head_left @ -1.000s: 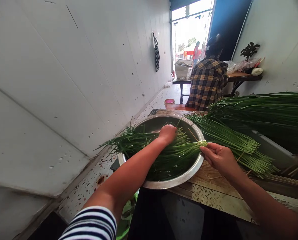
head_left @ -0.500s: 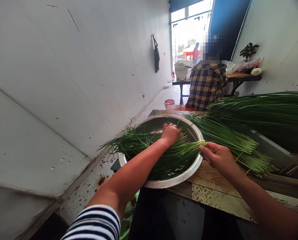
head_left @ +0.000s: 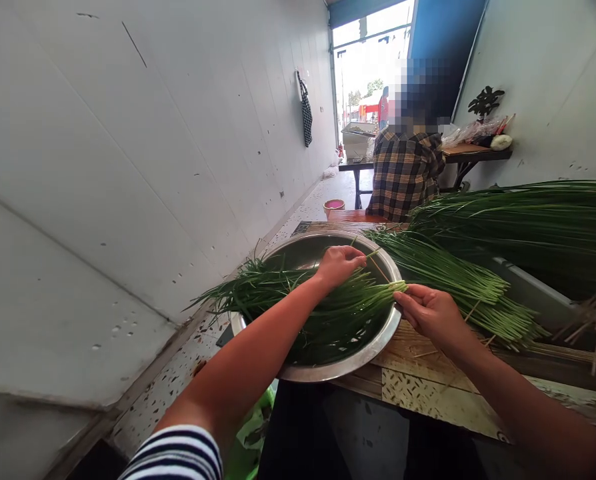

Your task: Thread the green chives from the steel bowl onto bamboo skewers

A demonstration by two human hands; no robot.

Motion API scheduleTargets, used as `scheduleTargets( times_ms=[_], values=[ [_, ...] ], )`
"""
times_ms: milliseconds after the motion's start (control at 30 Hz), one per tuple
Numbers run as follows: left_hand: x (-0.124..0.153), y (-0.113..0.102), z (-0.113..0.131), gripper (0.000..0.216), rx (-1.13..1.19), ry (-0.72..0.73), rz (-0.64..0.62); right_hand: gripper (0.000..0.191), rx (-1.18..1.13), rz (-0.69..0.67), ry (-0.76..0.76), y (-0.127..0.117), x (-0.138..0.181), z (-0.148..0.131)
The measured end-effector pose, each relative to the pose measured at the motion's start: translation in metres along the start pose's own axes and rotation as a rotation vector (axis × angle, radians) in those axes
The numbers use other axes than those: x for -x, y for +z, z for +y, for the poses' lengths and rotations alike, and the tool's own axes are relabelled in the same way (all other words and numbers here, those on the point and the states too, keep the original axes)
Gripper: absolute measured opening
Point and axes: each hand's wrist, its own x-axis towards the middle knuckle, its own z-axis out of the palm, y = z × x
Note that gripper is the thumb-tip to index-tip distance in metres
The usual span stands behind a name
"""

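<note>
A narrow street-front food-prep room: bare white panel walls (head_left: 128, 167), speckled floor (head_left: 323, 193), a doorway (head_left: 363, 67) open to the street, heaps of chives (head_left: 528, 223) on a worn table (head_left: 428, 390), a wide steel basin (head_left: 328, 371), and another person (head_left: 403, 177) seated by a second table (head_left: 473, 152).

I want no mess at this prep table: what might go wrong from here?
The round steel bowl seems to jut past the edge of the wooden table; pressure from the left hand might tip it. The bunch of green chives droops over the rim above the floor, so leaves may slip out. The right hand pinches only the cut ends; stalks could pull loose.
</note>
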Motion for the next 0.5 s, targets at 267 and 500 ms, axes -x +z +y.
scheduleTargets(
  times_ms=[267,500],
  values=[
    [0.0042,0.0026,0.0092,0.024,0.116,-0.075,0.022,0.039,-0.022,0.004,0.008,-0.0002,-0.0003,0.0014],
    [0.0036,0.0037,0.0081,0.023,0.103,-0.104,0.056,0.036,-0.011,0.021,0.019,0.0015,0.0034,-0.004]
  ],
)
